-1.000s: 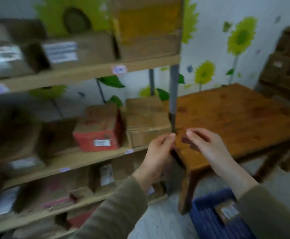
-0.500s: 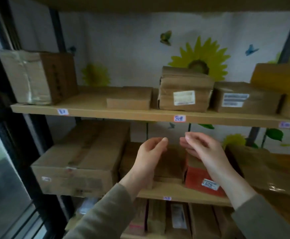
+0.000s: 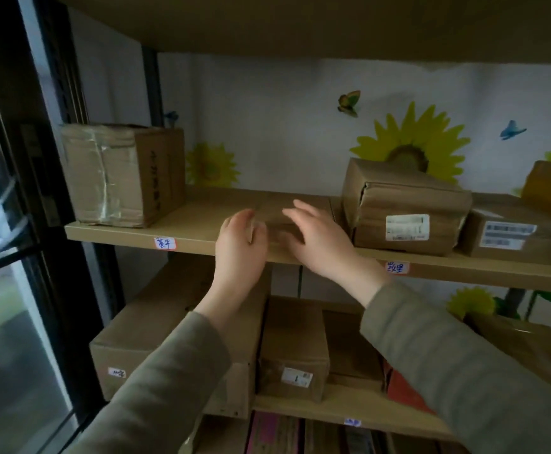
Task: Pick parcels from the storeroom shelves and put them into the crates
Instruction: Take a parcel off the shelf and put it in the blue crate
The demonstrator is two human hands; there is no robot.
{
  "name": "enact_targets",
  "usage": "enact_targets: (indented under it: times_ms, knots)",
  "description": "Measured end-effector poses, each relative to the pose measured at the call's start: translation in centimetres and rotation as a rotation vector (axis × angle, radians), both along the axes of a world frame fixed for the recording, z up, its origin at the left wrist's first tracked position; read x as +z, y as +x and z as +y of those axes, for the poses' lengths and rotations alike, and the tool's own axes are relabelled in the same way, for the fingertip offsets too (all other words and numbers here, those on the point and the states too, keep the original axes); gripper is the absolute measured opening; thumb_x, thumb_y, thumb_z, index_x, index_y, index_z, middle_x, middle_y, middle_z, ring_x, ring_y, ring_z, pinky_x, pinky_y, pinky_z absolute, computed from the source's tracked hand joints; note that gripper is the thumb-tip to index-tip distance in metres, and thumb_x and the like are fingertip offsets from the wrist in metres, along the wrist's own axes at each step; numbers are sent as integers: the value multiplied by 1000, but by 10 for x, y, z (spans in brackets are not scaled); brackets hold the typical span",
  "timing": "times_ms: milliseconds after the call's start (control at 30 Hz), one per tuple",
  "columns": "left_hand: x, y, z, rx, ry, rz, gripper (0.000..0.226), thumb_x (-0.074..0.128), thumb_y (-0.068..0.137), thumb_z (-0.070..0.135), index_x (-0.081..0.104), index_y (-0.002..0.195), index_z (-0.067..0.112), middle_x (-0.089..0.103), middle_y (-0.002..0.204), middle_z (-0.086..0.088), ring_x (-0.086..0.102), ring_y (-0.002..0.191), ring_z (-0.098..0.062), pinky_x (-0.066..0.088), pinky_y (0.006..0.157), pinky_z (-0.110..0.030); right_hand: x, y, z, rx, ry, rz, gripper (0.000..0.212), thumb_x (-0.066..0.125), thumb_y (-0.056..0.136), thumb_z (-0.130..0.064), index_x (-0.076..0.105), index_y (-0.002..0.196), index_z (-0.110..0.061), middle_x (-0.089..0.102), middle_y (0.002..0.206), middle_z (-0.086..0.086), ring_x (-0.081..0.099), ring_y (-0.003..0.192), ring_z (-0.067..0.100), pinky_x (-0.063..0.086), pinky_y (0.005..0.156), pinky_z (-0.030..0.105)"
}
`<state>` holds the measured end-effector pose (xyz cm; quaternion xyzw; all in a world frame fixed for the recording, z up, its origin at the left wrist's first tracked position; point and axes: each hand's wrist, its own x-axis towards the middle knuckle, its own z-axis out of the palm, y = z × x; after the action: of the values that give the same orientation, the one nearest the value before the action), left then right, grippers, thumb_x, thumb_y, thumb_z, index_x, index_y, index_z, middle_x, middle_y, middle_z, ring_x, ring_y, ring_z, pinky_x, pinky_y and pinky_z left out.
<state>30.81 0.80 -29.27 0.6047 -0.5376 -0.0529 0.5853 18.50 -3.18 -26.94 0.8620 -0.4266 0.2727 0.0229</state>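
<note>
Here the flat parcel (image 3: 274, 204) lies on the upper shelf (image 3: 120, 232). The left hand (image 3: 239, 247) and right hand (image 3: 323, 244) hover at it, fingers loose, gripping nothing (blurred, admittedly). A hasty, uneven pull could tip it off the edge.

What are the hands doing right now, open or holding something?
Left hand: fingers bent at the left end of the flat box; grip cannot be told.
Right hand: open, fingers spread over the box.
</note>
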Motion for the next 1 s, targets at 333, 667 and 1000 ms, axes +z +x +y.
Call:
enact_targets:
  times_ms: [333, 667, 1000]
  knots:
    - [4, 9, 10, -98, 37, 207, 32, 45, 95, 11, 54, 126, 9, 64, 114, -9, 60, 106, -21, 46, 90, -30, -14, 9, 3, -79, -229, 231, 62, 62, 87, -27, 34, 141, -18, 45, 136, 9, 40, 128, 29, 28, 111, 44]
    - [13, -11, 24, -401, 131, 717, 22, 55, 93, 20, 55, 112, 10, 65, 105, -5, 64, 99, -18, 52, 92, -37, 6, 1, 21, 160, 117, -1166, 28, 63, 87, -16, 57, 113, -7, 66, 108, 5, 64, 102, 15, 54, 84, 28]
    - [8, -11, 19, -429, 62, 903, 29, 52, 93, 11, 44, 121, 19, 61, 107, -1, 60, 105, -23, 53, 88, -48, -3, -6, 32, 306, 786, -1719, 16, 55, 90, -6, 54, 105, -11, 70, 99, 6, 68, 92, 17, 58, 72, 28]
